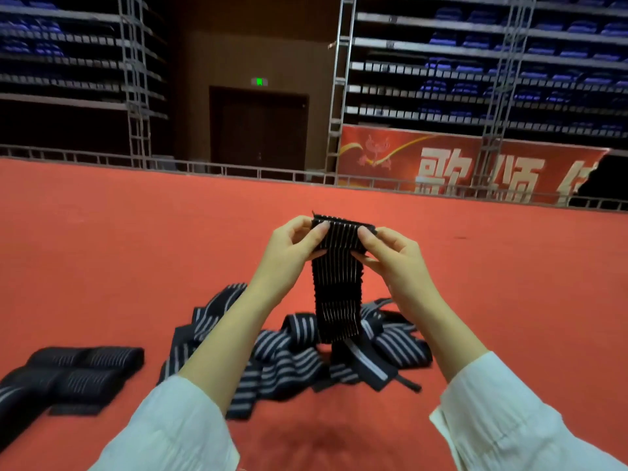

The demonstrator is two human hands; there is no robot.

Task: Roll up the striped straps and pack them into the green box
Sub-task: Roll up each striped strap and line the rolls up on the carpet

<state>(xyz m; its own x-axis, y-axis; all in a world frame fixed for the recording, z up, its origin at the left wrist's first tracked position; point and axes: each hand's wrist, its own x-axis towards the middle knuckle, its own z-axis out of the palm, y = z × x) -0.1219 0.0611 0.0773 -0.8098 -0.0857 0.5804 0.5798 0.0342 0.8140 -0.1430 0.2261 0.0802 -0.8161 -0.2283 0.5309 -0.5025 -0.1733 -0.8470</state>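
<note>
A black strap with thin white stripes [338,287] hangs in front of me, its top end folded over between both hands. My left hand [294,246] pinches the top left corner with thumb and curled fingers. My right hand [390,253] pinches the top right corner the same way. The strap's lower end reaches down into a loose pile of striped straps [289,358] on the red floor. Several rolled straps [74,372] lie together at the lower left. No green box is in view.
Red carpet floor [136,249] stretches ahead to a low metal railing [238,171]. Beyond it are a dark doorway, a red banner [458,164] and tiers of blue seats. A dark stain marks the carpet near my knees.
</note>
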